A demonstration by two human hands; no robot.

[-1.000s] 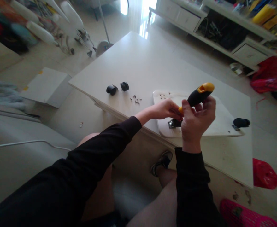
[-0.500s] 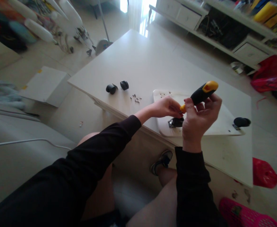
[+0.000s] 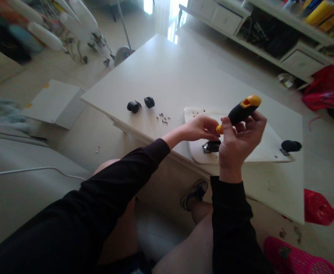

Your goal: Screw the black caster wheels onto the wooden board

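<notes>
Holds the screwdriver (image 3: 243,110) tilted over the board (image 3: 265,149) in the right hand (image 3: 239,144), with fingers wrapped round its handle; bunches the fingers of the left hand (image 3: 201,128) by its yellow neck, just above a caster (image 3: 213,146); cannot tell whether pinching anything; has the board flat on the table (image 3: 147,68)

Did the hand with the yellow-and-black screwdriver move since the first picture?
Yes, a little: the right hand, holding the screwdriver, has its fingers farther right now, nearer the black wheel on the white board's right end.

Screwdriver (image 3: 243,110), tip out of sight
</notes>
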